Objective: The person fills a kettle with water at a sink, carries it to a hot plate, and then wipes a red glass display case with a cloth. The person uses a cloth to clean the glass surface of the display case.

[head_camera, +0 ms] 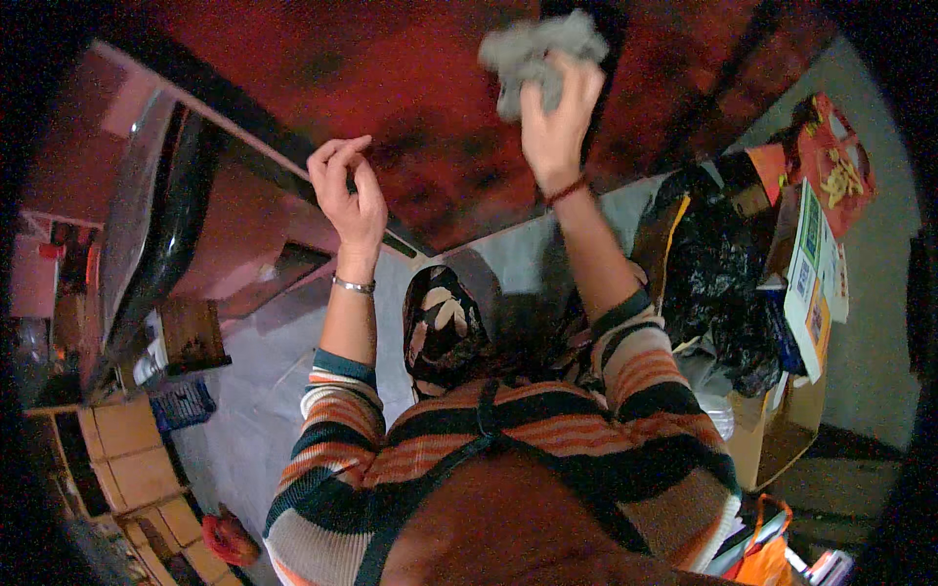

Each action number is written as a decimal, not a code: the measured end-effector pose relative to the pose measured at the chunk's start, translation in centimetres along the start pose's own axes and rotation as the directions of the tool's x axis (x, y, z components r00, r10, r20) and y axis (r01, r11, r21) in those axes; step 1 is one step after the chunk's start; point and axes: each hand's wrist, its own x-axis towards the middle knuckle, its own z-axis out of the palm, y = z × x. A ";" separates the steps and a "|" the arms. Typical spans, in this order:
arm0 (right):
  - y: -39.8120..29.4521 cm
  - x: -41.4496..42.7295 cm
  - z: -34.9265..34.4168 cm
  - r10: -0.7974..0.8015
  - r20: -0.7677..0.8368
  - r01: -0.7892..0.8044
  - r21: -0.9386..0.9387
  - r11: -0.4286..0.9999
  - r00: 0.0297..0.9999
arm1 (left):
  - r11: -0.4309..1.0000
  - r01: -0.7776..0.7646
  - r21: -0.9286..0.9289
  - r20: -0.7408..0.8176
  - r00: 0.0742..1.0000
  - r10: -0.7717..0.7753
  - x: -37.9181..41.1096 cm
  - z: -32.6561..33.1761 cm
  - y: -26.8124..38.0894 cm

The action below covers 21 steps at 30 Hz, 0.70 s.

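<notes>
My right hand (563,121), blurred, is closed around a crumpled grey cloth (546,44) near the top of the view. The cloth is against or just in front of a large, dark red surface (432,66) with darker blotches and black bands. I cannot tell whether it touches. My left hand (348,194) is raised lower and to the left, near the pale edge strip of that surface. Its fingers are loosely curled, with the thumb apart, and nothing shows in them.
At right, a black plastic bag (722,286) and printed cardboard (806,286) crowd around a carton (780,439). A dark, glossy curved panel (165,205) stands at left. Brown boxes (135,454) and a red object (229,538) sit lower left, beside the grey floor (242,432).
</notes>
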 end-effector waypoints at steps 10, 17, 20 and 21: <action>2.7 -10.8 1.7 -0.504 0.683 0.673 0.025 0.740 0.529 | 0.888 0.409 -0.210 0.047 0.911 -0.409 -3.7 -0.9 -1.2; 1.9 -3.2 -0.1 -0.397 0.774 0.661 -0.037 0.749 0.493 | 0.870 0.432 -0.236 0.068 0.901 -0.429 -4.1 -1.0 -0.7; -5.3 6.0 3.9 -0.603 0.258 0.645 -0.118 0.755 0.754 | 0.807 0.493 -0.324 0.096 0.866 -0.491 -4.3 -1.2 -1.2; -7.4 8.1 5.5 -0.621 0.086 0.625 -0.184 0.759 0.779 | 0.753 0.525 -0.396 0.114 0.842 -0.527 -4.4 -1.2 -1.2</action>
